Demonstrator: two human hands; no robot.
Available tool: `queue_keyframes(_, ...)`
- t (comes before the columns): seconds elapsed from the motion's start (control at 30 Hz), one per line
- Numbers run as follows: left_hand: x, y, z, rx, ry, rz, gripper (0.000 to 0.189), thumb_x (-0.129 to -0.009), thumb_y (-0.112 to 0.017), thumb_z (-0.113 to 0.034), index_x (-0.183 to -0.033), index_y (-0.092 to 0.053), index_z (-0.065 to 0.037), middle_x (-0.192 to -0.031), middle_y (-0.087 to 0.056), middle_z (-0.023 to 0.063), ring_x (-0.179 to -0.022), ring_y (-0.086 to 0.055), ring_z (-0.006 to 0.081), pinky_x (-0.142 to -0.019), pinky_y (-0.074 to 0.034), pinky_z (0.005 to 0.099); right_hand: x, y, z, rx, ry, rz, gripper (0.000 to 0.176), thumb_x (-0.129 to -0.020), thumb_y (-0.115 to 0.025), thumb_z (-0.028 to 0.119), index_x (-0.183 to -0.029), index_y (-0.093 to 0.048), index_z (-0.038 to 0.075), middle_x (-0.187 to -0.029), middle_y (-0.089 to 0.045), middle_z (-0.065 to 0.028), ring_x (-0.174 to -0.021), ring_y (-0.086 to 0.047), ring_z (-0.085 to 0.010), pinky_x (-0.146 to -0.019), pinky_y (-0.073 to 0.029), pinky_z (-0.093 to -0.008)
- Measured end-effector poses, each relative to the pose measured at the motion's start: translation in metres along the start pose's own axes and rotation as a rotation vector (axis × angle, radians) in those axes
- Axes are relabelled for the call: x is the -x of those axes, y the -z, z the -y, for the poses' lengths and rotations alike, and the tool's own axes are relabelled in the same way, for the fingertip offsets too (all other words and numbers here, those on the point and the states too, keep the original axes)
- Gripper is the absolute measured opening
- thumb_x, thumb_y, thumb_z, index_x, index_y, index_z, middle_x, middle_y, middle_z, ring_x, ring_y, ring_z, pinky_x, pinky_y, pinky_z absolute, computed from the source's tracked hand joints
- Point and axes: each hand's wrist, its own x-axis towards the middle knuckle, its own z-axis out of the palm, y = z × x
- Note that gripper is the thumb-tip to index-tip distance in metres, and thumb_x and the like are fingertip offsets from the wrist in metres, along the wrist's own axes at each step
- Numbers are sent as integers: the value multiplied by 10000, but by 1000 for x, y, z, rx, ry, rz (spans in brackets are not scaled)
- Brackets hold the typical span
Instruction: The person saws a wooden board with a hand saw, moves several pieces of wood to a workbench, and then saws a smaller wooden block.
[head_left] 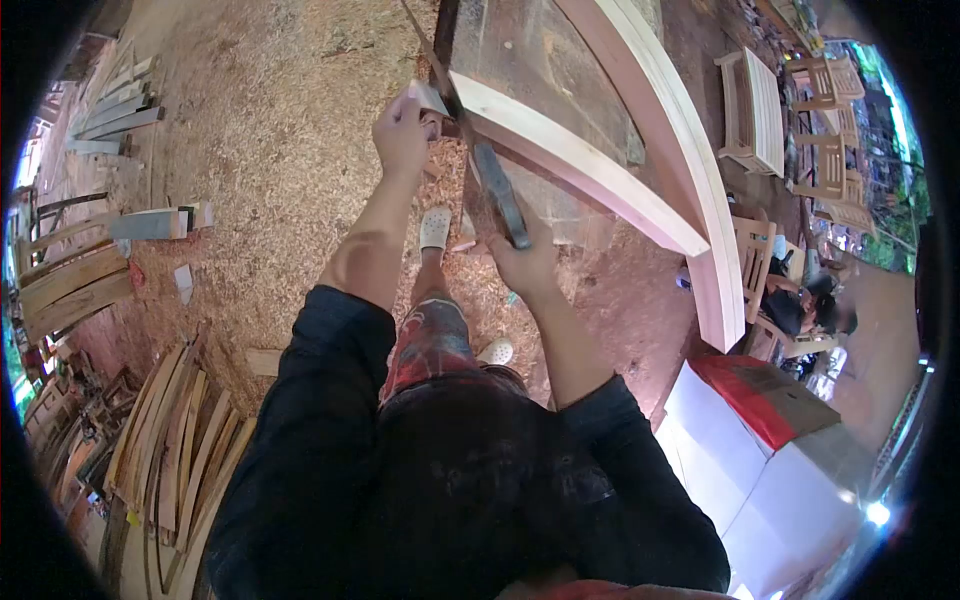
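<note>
Both occupied: pinching a small wood block with the left hand, clenching a handsaw in the right hand, below the curved timber. Best to keep wrist and blade aligned, strokes light, left fingertips clear.

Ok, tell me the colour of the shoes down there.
The shoes are off-white, with small dark holes; best seen in the head view.
</note>
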Motion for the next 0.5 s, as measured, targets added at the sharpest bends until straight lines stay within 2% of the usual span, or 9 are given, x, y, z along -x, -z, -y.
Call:
queue_keyframes(0.03,-1,6,-8,108,107,3,439,-1091,-567,-296,-1411,-591,4,-1233,-656,108,-1109,-655,207,-891,-606,389,-13,-8,22,-82,-41,-2,612,-845,-661,54,-1445,-556,-9,-970,-744,-120,-792,-657,-144,-730,-539,-309)
queue_keyframes(0.07,-8,15,-9,192,174,17,432,-1095,-555,-286,-1420,-579,-3,-1258,-638,114,-1146,-639,220,-898,-608,399,-15,-4,48,102,78,-31,581,-851,-686,74,-1417,-586,-11,-920,-722,-65,-748,-611,-105,-686,-515,-284)
queue_keyframes(0.13,-23,33,-8,364,312,43,419,-1103,-531,-266,-1440,-555,-18,-1308,-601,126,-1220,-609,247,-913,-612,420,-12,4,74,-12,39,-12,564,-853,-702,77,-1401,-600,-6,-904,-693,-34,-726,-581,-84,-663,-492,-265)
queue_keyframes(0.17,-29,36,-6,340,358,24,406,-1097,-542,-247,-1432,-559,-18,-1311,-597,131,-1238,-597,251,-923,-609,421,-11,9,82,-68,17,-6,556,-853,-709,78,-1394,-606,-4,-895,-679,-19,-715,-565,-73,-652,-480,-256)
queue_keyframes(0.23,-37,32,-11,291,450,-3,383,-1084,-565,-208,-1416,-566,-17,-1317,-588,141,-1274,-574,260,-943,-603,425,-11,19,83,20,16,-82,550,-847,-711,69,-1383,-611,-5,-899,-657,-1,-699,-540,-62,-636,-454,-238)
queue_keyframes(0.33,-76,38,27,-159,378,145,363,-1036,-615,-114,-1382,-587,-7,-1334,-597,160,-1240,-600,294,-969,-587,434,-22,22,122,8,-48,-150,545,-838,-716,58,-1368,-613,-14,-922,-644,1,-707,-536,-63,-636,-445,-232)
queue_keyframes(0.4,-103,43,31,-72,422,0,373,-986,-672,-87,-1346,-620,-8,-1276,-644,159,-1187,-638,295,-948,-586,418,-32,29,147,55,-118,-165,579,-822,-731,59,-1378,-599,-35,-941,-646,-20,-782,-583,-80,-688,-485,-242)
queue_keyframes(0.47,-123,59,35,-324,164,-122,379,-949,-711,-99,-1309,-633,-14,-1200,-688,171,-1114,-676,328,-944,-583,421,-38,36,145,186,-60,-202,442,-836,-716,50,-1248,-600,-62,-849,-620,-39,-657,-570,-95,-556,-457,-256)
queue_keyframes(0.5,-134,72,42,-607,-126,-164,380,-936,-721,-126,-1289,-630,-20,-1153,-708,184,-1068,-695,361,-950,-581,434,-42,39,142,250,-28,-219,376,-843,-709,45,-1182,-600,-75,-803,-606,-49,-595,-563,-103,-490,-443,-263)
